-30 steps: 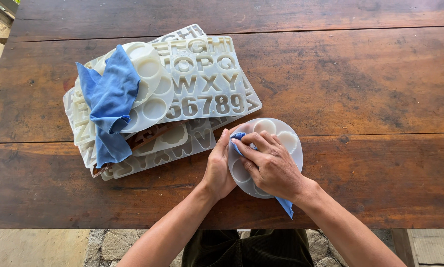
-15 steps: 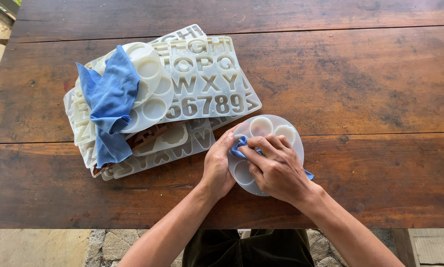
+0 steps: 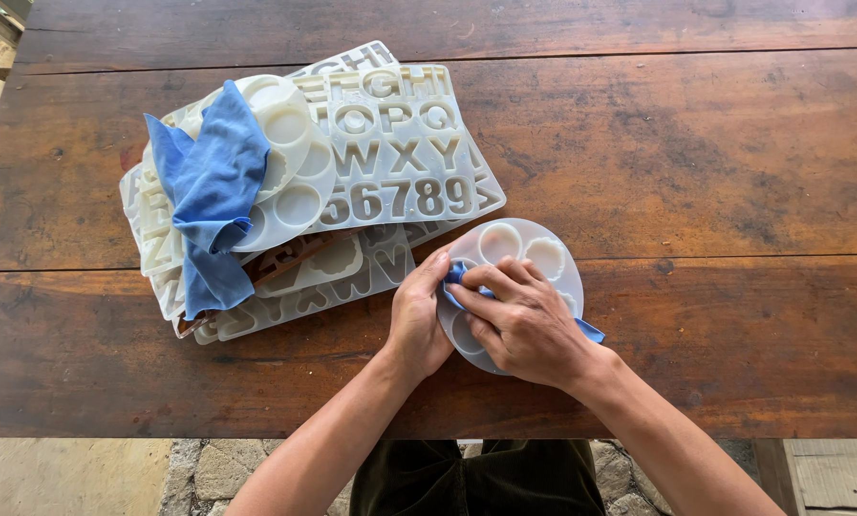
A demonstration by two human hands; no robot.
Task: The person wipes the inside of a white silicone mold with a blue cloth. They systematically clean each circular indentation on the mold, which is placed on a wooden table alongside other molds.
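A round translucent silicone mould with circular cavities lies on the wooden table near its front edge. My left hand grips the mould's left rim. My right hand presses a small blue cloth into the mould; a tail of that cloth sticks out by my wrist. Most of the mould's near half is hidden under my right hand.
A stack of flat white letter and number moulds sits at the left, topped by a second round mould and a larger blue cloth. Stone paving shows below the table's front edge.
My right hand has slid with the cloth across the round mould, from its middle toward the upper left. The left hand keeps its hold on the rim.
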